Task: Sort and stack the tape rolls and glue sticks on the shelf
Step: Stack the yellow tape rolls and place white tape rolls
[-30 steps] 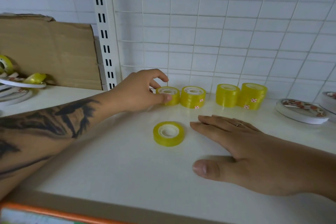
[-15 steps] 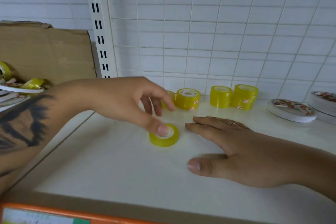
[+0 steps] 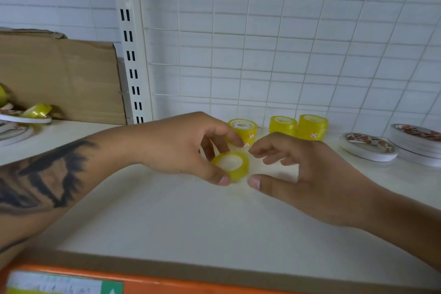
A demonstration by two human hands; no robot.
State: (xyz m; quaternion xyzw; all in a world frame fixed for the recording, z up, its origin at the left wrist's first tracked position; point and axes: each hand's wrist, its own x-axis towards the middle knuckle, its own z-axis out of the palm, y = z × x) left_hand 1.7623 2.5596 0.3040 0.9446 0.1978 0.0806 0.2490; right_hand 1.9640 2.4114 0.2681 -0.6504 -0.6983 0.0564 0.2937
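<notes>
Your left hand (image 3: 181, 148) pinches the loose yellow tape roll (image 3: 231, 165) while your right hand (image 3: 307, 174) hovers with fingers apart; next, probably stack it on the back row (image 3: 243, 128).

A sheet of brown cardboard (image 3: 59, 79) is leaning upright against the white brick wall (image 3: 47, 0) at the rear left. A white slotted upright (image 3: 130, 38) is standing beside the sheet's right edge. A white wire grid panel (image 3: 286, 43) is covering the wall to the right of this upright. An orange edge strip (image 3: 191, 285) bearing a blurred label (image 3: 59, 284) is running along the near border.
</notes>
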